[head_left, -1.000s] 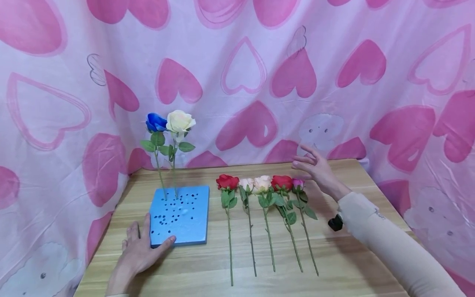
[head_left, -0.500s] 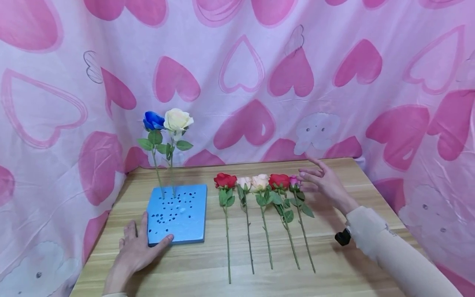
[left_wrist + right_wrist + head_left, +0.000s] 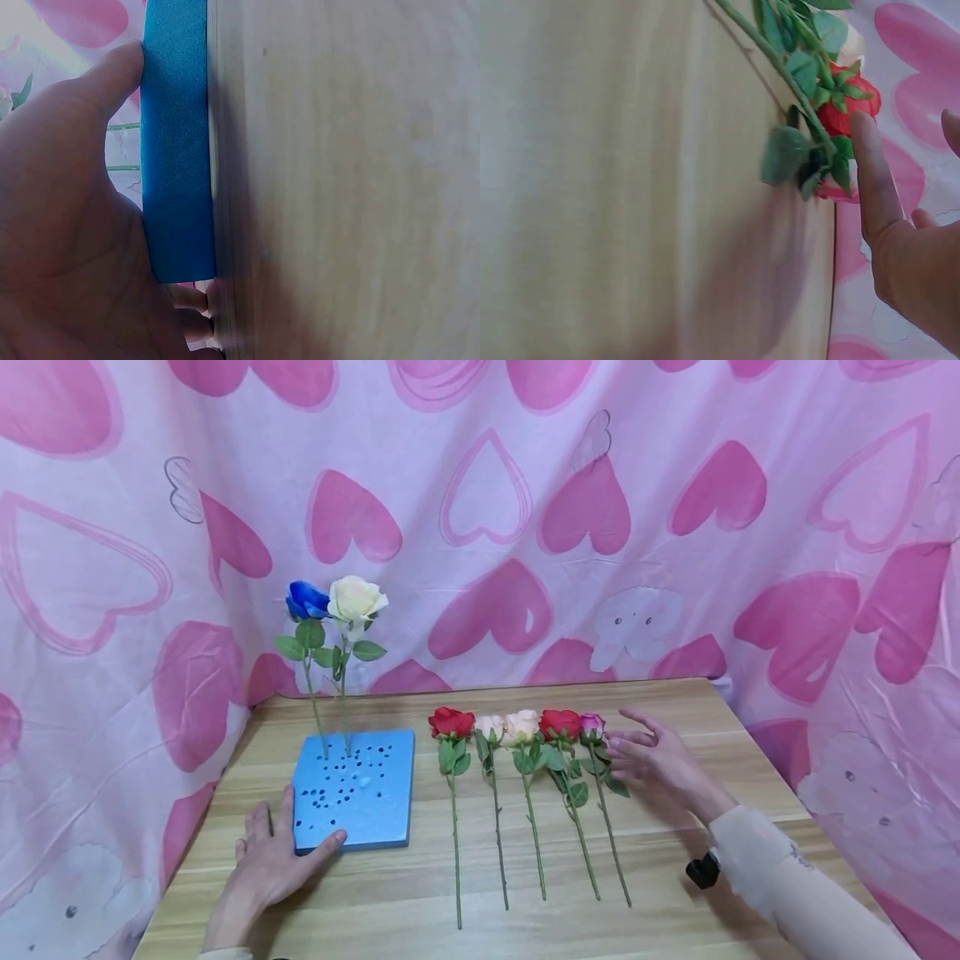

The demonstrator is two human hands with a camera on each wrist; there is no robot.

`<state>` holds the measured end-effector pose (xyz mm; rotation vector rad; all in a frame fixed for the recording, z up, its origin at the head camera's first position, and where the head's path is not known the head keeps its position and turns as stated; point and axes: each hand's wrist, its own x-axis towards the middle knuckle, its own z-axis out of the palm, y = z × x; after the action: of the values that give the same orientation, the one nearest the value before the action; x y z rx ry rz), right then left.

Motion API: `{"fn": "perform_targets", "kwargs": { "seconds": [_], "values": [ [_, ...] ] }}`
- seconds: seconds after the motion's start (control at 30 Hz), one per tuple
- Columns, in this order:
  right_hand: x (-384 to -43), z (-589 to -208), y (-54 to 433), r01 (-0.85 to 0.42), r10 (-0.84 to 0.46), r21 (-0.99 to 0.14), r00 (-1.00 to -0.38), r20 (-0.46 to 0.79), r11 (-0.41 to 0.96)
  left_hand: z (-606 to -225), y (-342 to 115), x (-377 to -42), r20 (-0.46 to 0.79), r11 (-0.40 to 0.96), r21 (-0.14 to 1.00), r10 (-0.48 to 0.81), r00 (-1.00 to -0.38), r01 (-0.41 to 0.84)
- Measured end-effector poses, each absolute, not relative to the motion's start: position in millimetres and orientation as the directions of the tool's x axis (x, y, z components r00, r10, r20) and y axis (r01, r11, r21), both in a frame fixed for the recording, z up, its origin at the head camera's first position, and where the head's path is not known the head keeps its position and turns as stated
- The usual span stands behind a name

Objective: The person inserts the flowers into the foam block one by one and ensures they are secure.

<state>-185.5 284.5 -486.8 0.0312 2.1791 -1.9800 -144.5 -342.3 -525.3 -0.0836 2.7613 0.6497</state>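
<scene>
We steady blue block (image 3: pixel 390 818) at near-left corner, left hand (image 3: pixel 273 864) spread; right hand (image 3: pixel 663 762) wide, empty, beside purple rose (image 3: pixel 592 725), toward table's (image 3: pixel 375 902) far edge — best pinch stem (image 3: pixel 611 835) gently.

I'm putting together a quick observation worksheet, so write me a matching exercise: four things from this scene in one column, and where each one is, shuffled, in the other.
Column 1
1. Blue rose
2. Purple-pink rose
3. Left hand
4. Right hand

Column 2
A. Touching the near left corner of the blue block
B. Lying last on the right in the row of five roses
C. Just right of that row, gripping no stem
D. Standing in the block beside the cream rose

Pairs: 1-D, 2-B, 3-A, 4-C
</scene>
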Motion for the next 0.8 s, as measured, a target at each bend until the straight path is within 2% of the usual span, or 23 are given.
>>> {"fn": "perform_targets", "kwargs": {
  "seconds": [0.37,0.8],
  "values": [
    [-172,-502,276,0.220,-0.131,-0.974,-0.965,-0.226,0.058,-523,-345,-145,-0.292,0.890,0.438,0.007,-0.956,-0.127],
    [-160,-515,271,0.205,-0.165,-0.944,-0.954,-0.252,0.259,-526,-341,-142,-0.288,0.898,0.423,0.005,-0.957,-0.123]
  ]
}}
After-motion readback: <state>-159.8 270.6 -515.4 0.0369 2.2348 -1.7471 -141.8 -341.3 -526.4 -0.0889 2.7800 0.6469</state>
